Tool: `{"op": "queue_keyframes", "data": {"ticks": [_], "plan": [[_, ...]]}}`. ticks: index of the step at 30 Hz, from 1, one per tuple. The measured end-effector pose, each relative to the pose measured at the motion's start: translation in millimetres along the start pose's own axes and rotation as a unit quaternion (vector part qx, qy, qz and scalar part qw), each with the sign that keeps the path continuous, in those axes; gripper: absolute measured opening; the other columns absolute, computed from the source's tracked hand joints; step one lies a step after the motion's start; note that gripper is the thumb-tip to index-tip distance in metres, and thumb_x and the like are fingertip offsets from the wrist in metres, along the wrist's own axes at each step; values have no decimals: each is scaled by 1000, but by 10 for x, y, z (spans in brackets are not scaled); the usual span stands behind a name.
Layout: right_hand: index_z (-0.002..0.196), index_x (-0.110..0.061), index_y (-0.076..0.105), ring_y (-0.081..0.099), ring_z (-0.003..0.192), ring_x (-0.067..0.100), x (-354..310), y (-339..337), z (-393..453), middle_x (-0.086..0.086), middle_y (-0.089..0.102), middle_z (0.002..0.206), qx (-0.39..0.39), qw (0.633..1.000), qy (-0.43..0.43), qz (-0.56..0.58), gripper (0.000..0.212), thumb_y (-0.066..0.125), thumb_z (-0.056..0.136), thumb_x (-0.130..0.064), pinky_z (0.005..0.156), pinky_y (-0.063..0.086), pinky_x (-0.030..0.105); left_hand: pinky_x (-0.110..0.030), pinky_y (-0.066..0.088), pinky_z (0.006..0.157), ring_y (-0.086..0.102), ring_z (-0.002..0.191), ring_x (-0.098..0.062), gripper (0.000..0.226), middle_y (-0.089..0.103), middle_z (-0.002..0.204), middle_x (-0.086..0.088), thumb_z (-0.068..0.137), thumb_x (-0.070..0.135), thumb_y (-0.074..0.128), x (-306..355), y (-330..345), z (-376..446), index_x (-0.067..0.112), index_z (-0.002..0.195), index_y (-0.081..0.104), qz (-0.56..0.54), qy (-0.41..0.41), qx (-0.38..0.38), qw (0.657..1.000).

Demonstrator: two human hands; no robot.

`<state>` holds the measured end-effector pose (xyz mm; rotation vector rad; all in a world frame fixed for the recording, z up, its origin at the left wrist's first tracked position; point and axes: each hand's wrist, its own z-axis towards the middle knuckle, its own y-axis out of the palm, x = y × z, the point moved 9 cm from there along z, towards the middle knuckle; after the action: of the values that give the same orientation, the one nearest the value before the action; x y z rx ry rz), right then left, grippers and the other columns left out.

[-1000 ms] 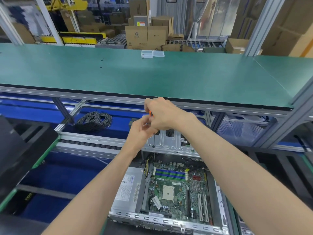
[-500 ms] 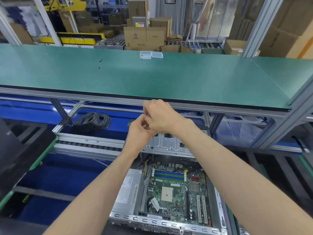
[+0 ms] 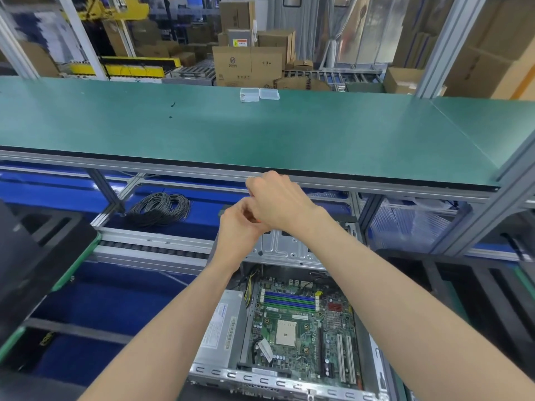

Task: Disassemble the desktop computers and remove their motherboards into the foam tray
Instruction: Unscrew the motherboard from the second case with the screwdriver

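Note:
An open desktop case (image 3: 260, 380) lies low in the middle, with the green motherboard (image 3: 301, 328) inside it and a silver power supply (image 3: 223, 328) at its left. Above the case, in front of the shelf edge, my two hands meet. My left hand (image 3: 240, 227) and my right hand (image 3: 278, 204) both have curled fingers round a small orange item (image 3: 259, 219). Only a sliver of it shows between them, so I cannot tell what it is.
A long green shelf (image 3: 260, 134) spans the view, with two clear plastic boxes (image 3: 259, 94) at its far edge. Below it lie a coil of black cable (image 3: 162, 208) and a roller conveyor (image 3: 150, 247). A black slab with a green edge (image 3: 29, 256) stands at the left.
Both hands stay together in nearly the same spot. The orange bit showed above the right hand's fingers a second ago; now it shows lower, between the two hands.

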<state>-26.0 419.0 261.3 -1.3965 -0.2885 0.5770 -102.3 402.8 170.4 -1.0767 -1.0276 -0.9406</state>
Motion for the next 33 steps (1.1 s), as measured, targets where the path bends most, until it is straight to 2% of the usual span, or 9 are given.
{"op": "queue_keyframes", "data": {"ticks": [3, 5, 9, 15, 18, 20, 24, 29, 33], "plan": [[100, -13, 51, 53, 89, 31, 11, 31, 23, 9, 57, 97, -34, 998, -28, 45, 13, 56, 87, -15, 69, 46, 39, -17, 46, 63, 61, 68, -2, 24, 70, 74, 9, 69, 21, 69, 45, 63, -29, 15, 92, 66, -40, 24, -79, 996], [101, -18, 52, 50, 86, 22, 18, 18, 5, -1, 56, 88, -55, 993, -45, 95, 24, 57, 80, -7, 63, 39, 32, -15, 47, 68, 59, 71, -2, 21, 68, 75, 11, 76, 13, 59, 78, 101, -68, 14, 95, 68, -57, 49, -143, 987], [96, -21, 53, 50, 72, 8, 21, -5, -45, -7, 57, 76, -65, 981, -53, 174, 36, 53, 67, 0, 56, 38, 29, -40, 58, 86, 70, 85, -20, 18, 74, 83, -3, 79, 15, 64, 43, 40, -54, 23, 90, 74, -44, 37, -134, 989], [97, -17, 40, 51, 79, 32, 105, 15, -93, 0, 54, 89, 62, 990, 12, 129, 35, 61, 90, -44, 67, 44, 41, -20, 47, 56, 57, 60, -6, 23, 62, 63, 10, 65, 9, 83, 19, -67, 17, 15, 73, 62, -39, 11, -19, 999], [93, -14, 38, 50, 82, 33, 83, 80, -119, 1, 49, 89, 62, 983, 12, 172, 28, 64, 88, -25, 68, 34, 36, -21, 44, 52, 53, 57, -4, 22, 61, 62, 9, 67, 11, 74, 3, -81, 9, 21, 73, 55, -17, -1, -3, 1000], [101, -12, 44, 52, 88, 33, 95, 110, -121, 5, 55, 93, 36, 981, 3, 191, 27, 63, 81, -11, 68, 38, 38, -27, 53, 61, 61, 70, -8, 17, 68, 79, 0, 70, 15, 67, 44, -7, -15, 19, 86, 62, -48, 17, -71, 996], [126, -16, 46, 51, 87, 31, 116, 142, -202, 9, 61, 95, 3, 966, 2, 258, 56, 57, 74, 2, 74, 48, 41, -22, 54, 73, 70, 83, -8, 15, 75, 85, 6, 80, 23, 68, 89, 56, -94, 24, 93, 74, -44, 39, -134, 989], [99, -11, 53, 50, 84, 23, 242, 237, -279, 6, 52, 96, 48, 948, 37, 311, 26, 70, 85, -25, 76, 44, 36, -40, 61, 75, 72, 76, -17, 13, 76, 77, -2, 75, 8, 77, 67, -60, -4, 20, 81, 76, 28, 13, -54, 998], [75, -20, 44, 47, 77, 21, 269, 324, -214, 0, 48, 80, 62, 956, 68, 278, 30, 68, 90, -32, 67, 35, 34, -31, 53, 66, 65, 63, -6, 15, 70, 65, 6, 71, 20, 83, 80, -85, 8, 23, 75, 69, 139, 23, -15, 990]]}}
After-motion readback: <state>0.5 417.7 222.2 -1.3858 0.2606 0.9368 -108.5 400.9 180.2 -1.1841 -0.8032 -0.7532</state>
